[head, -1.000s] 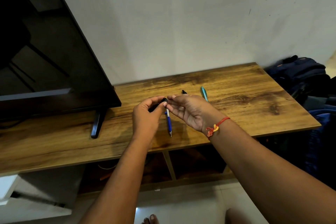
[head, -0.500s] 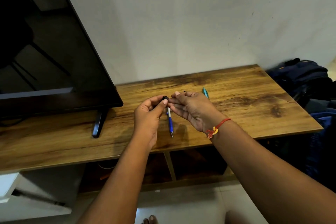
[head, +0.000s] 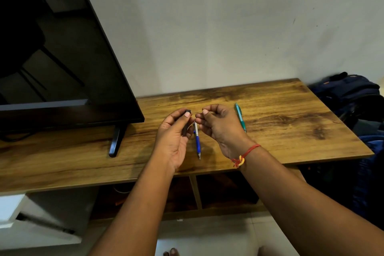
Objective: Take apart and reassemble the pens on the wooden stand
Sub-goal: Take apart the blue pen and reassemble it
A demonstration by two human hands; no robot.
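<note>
My left hand (head: 173, 137) is closed around a black pen barrel (head: 185, 123), which stands roughly upright in the fingers above the wooden stand (head: 280, 129). My right hand (head: 220, 125) pinches a small, thin pen part at its fingertips, too small to identify. The two hands are a short gap apart. A blue and white pen (head: 197, 140) lies on the stand between and below the hands, tip toward me. A teal pen (head: 240, 117) lies on the wood just right of my right hand.
A black television (head: 62, 58) on a black foot (head: 116, 141) fills the left of the stand. Dark bags (head: 353, 100) are piled past the stand's right end. Open shelves (head: 218, 191) show under the top. A plain wall rises behind.
My hands were joined at the black pen; now they have drawn apart, the left keeping the barrel and the right holding a small pulled-off part.
</note>
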